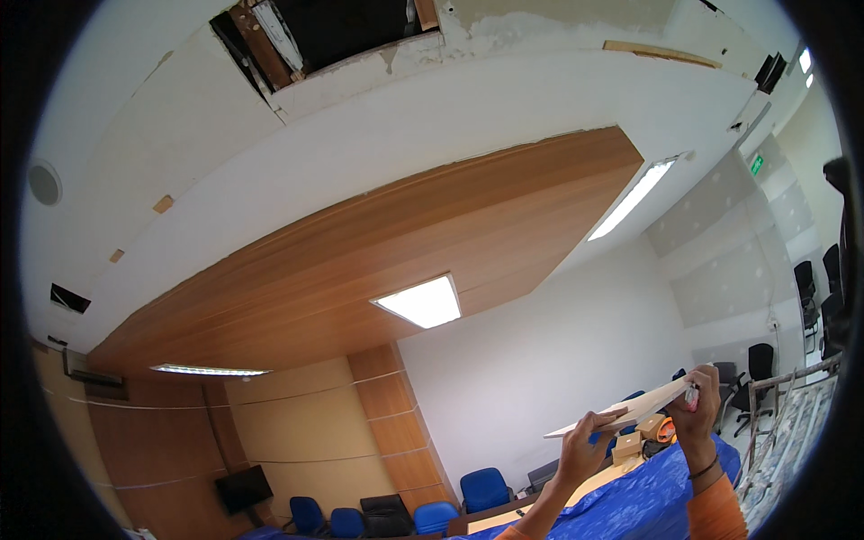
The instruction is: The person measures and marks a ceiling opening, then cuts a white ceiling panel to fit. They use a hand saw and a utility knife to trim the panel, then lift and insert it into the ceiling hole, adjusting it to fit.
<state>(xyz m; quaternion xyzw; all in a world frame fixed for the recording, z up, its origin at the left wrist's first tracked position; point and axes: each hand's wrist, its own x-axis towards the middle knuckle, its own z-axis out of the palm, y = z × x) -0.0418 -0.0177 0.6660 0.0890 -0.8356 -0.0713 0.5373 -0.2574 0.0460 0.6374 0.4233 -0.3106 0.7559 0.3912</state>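
Note:
Both hands are raised at the lower right, with orange sleeves on the forearms. Between them is a thin, pale flat board [650, 407], seen nearly edge-on and tilted up to the right. My left hand [587, 443] grips its lower edge near the left end, fingers on the underside. At the right end, my right hand [704, 405] is closed around the board. A small red and white object [691, 397] shows by its fingers; I cannot make out what it is.
Overhead, a wood-panelled ceiling section [405, 234] holds a square light [423, 301]. A dark opening [346, 36] gapes in the white ceiling. Below are a blue sheet [630, 499], small cardboard boxes [627, 445] and blue chairs [484, 489]. Metal scaffolding [792, 423] stands to the right.

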